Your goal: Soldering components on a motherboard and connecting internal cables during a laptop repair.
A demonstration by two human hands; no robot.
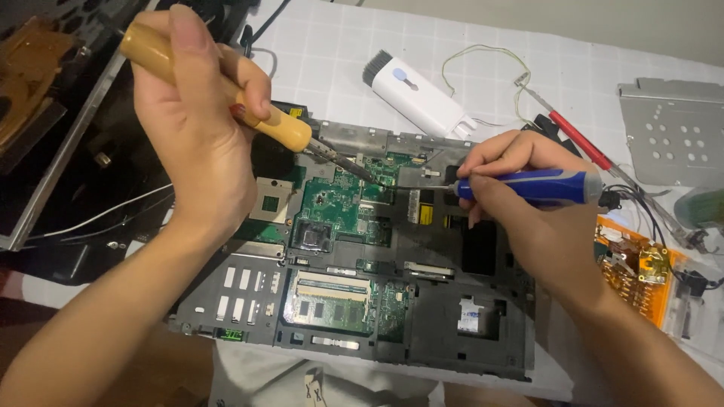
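An opened laptop base [445, 316] lies in front of me with its green circuit board [339, 200] exposed. My left hand [192, 128] grips a soldering iron with a wooden handle [283, 126]; its metal tip slants down to the board's upper middle. My right hand [520, 203] holds a blue and white screwdriver [539, 186] level, its thin shaft pointing left and meeting the board close to the iron's tip. Both tool ends sit near the same spot on the board.
A white cleaning brush tool [415, 94] lies beyond the laptop, next to thin yellow-green wires [483, 56]. A red-handled screwdriver [577, 139] and a perforated metal plate [675, 132] lie at the right. An orange-wrapped part [641, 275] sits near my right wrist. A dark panel [68, 151] leans at the left.
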